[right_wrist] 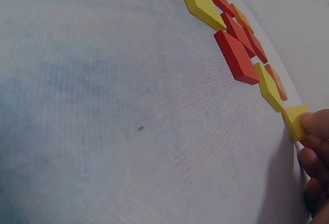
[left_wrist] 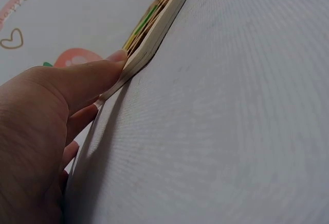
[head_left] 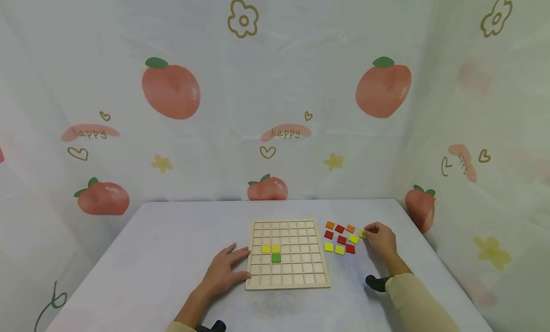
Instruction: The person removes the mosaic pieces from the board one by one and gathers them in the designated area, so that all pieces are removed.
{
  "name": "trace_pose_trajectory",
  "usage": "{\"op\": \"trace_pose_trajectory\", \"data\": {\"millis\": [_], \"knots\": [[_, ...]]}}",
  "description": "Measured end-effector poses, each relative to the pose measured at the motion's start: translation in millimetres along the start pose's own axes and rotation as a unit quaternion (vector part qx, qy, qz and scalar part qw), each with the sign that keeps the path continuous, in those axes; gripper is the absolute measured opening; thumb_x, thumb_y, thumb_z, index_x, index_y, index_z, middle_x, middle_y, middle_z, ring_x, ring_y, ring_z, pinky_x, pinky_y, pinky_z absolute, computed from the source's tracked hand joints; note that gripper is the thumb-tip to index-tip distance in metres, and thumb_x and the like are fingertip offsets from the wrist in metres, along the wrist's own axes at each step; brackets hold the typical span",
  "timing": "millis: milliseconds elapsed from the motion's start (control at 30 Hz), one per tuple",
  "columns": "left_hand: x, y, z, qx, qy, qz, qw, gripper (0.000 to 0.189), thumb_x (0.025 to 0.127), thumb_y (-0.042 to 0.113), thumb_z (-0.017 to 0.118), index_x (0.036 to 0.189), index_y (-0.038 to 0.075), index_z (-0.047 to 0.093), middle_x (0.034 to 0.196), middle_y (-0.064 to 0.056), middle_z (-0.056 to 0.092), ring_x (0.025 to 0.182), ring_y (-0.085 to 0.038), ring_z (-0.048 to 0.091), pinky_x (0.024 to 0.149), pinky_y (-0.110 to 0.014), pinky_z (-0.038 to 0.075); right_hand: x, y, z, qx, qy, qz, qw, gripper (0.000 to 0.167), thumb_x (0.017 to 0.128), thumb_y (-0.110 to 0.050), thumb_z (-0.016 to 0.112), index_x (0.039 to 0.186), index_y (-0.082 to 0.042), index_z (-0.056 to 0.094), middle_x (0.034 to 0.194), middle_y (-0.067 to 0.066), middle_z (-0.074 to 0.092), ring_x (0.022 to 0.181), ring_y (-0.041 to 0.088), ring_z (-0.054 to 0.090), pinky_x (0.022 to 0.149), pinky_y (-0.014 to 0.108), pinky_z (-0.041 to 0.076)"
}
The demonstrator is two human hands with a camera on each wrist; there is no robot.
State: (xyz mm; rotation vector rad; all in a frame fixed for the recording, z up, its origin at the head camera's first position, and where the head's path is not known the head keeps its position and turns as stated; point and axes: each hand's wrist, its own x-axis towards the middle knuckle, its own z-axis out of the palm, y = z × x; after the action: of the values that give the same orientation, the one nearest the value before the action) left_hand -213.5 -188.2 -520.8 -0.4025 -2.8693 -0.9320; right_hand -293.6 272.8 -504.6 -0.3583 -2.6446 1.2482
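A wooden grid board [head_left: 302,266] lies on the table, with two yellow tiles [head_left: 266,249] side by side in its cells and a green tile [head_left: 276,258] just below the right one. My left hand [head_left: 223,269] rests at the board's left edge, fingers extended. In the left wrist view its thumb [left_wrist: 97,77] touches the board's rim. Right of the board, my right hand [head_left: 381,239] pinches a yellow tile [right_wrist: 294,122] between thumb and fingertips, at the outer end of a group of loose tiles.
Loose tiles lie close together right of the board: several red [head_left: 350,249], several yellow [head_left: 328,247] and two orange [head_left: 330,224]. The white table [head_left: 172,246] meets a fruit-printed curtain [head_left: 215,160] at the back and on the right.
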Motion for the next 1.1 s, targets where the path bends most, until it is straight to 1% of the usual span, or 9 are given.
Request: {"op": "trace_pose_trajectory", "data": {"millis": [233,433,533,700,800,933,1100], "knots": [[-0.6,-1.8,0.9,-0.006,0.002,0.008,0.9999,0.066,0.074,0.051,0.078,0.129,0.017,0.065,0.135,0.002,0.059,0.135,-0.037,0.038,0.105,-0.061,0.029,2.0,-3,4,-0.005,-0.013,0.021,0.9997,0.014,0.094,-0.007,0.061,0.104,0.003,0.060,0.102,0.020,0.061,0.095,0.035,0.053,0.085,0.045,0.051],[-0.3,-1.7,1.1,-0.005,0.004,0.011,0.9999,0.066,0.074,0.051,0.078,0.129,0.017,0.065,0.134,0.003,0.059,0.135,-0.037,0.038,0.105,-0.062,0.029,5.1,-6,6,-0.025,-0.016,0.018,0.9994,0.013,0.093,-0.005,0.060,0.104,0.002,0.059,0.101,0.020,0.060,0.093,0.034,0.052,0.082,0.043,0.050],[0.5,-1.5,0.8,-0.005,0.002,0.008,1.0000,0.066,0.074,0.050,0.078,0.129,0.017,0.065,0.135,0.003,0.058,0.135,-0.036,0.038,0.106,-0.061,0.028,9.2,-10,7,-0.032,-0.020,0.010,0.9992,0.014,0.093,-0.006,0.061,0.105,0.001,0.059,0.100,0.019,0.059,0.091,0.033,0.052,0.080,0.041,0.051],[0.9,-0.1,0.3,-0.006,-0.001,-0.001,1.0000,0.066,0.074,0.050,0.078,0.130,0.017,0.064,0.136,0.003,0.057,0.136,-0.036,0.037,0.106,-0.062,0.028,13.9,-24,15,-0.029,-0.033,-0.008,0.9990,0.015,0.092,-0.009,0.064,0.104,-0.001,0.060,0.097,0.015,0.060,0.087,0.030,0.053,0.075,0.037,0.053],[0.2,1.7,-0.6,-0.010,-0.003,-0.008,0.9999,0.067,0.074,0.050,0.078,0.130,0.017,0.064,0.136,0.002,0.057,0.136,-0.037,0.036,0.106,-0.062,0.028,14.1,-36,23,-0.026,-0.042,-0.019,0.9986,0.015,0.092,-0.010,0.065,0.103,-0.001,0.061,0.096,0.014,0.061,0.086,0.028,0.056,0.077,0.037,0.055],[0.1,2.4,-0.9,-0.011,-0.004,-0.013,0.9999,0.067,0.074,0.050,0.078,0.130,0.018,0.064,0.137,0.002,0.057,0.137,-0.037,0.036,0.106,-0.062,0.028,12.6,-49,35,-0.025,-0.058,-0.041,0.9972,0.016,0.092,-0.012,0.066,0.105,-0.003,0.062,0.098,0.011,0.063,0.087,0.026,0.058,0.081,0.038,0.055],[0.4,1.4,-0.5,-0.012,-0.004,-0.010,0.9999,0.067,0.074,0.050,0.078,0.130,0.017,0.064,0.137,0.002,0.057,0.136,-0.037,0.036,0.106,-0.062,0.028,7.1,-63,50,-0.014,-0.065,-0.058,0.9961,0.016,0.092,-0.012,0.065,0.106,-0.004,0.063,0.099,0.010,0.064,0.088,0.025,0.058,0.080,0.038,0.055]]}}
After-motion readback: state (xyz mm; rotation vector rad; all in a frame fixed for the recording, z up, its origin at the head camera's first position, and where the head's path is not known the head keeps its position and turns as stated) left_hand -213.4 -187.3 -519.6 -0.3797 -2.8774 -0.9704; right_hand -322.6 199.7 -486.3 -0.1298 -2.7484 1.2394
